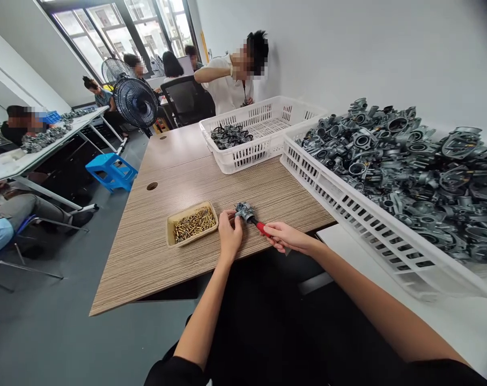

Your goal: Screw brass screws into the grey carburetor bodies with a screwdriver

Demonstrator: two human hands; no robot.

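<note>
Okay, so the left hand (230, 233) is partly closed, fingers and thumb gripping a small grey metal part (244, 210) near the near edge of the wood-grain table (126, 268). The right hand (281, 236) is wrapped around a red-handled tool (263, 228), its dark shaft angled left and up to the metal part. Can't tell if the tip is actually inside it, too small to see. The left fingers also hide a bit of the part

Just left of the left hand there's a beige tray (169, 231) full of brass-coloured pieces (193, 224), so not much room on that side. Over on the right, a white slotted crate (428, 249) is heaped with grey metal castings (404, 155), and its left corner sits over the table. Farther back, another white crate (272, 126) holds a smaller bunch of dark parts (230, 137), with a seated person (222, 88) beyond it, head bent down
</note>
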